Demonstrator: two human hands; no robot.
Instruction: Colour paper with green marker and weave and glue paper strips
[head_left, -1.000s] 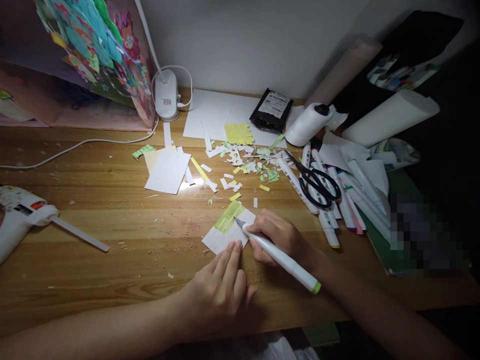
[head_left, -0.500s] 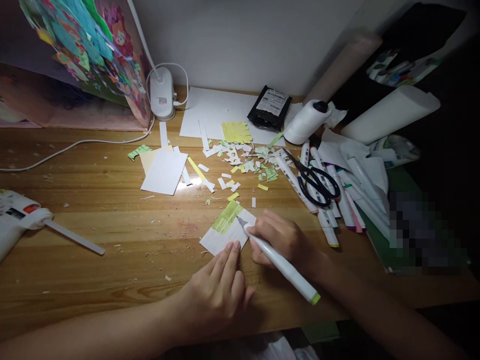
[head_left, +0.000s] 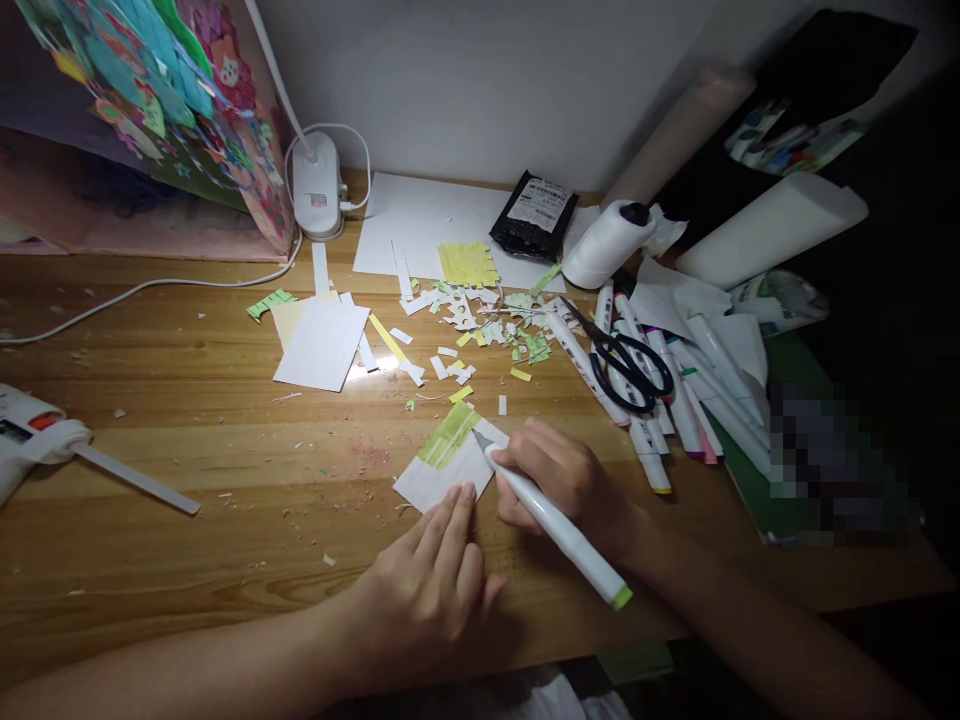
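My right hand is closed around a white marker with a lime-green end. Its grey tip touches or nearly touches a small white piece of paper, at the edge of a patch of green strokes. White gaps show between some of the strokes. My left hand lies on the near edge of this paper, fingers stretched out and fingertips pressing it to the table. Small paper scraps lie just beyond the paper.
Black-handled scissors rest on a pile of markers to the right. A white card, a yellow fringed paper and a black packet lie farther back. At left is a white device with a strap; a lamp base stands behind.
The whole view has shifted slightly, so things sit a little farther left. The marker tip stays close to the same spot on the paper, and both hands keep their hold.
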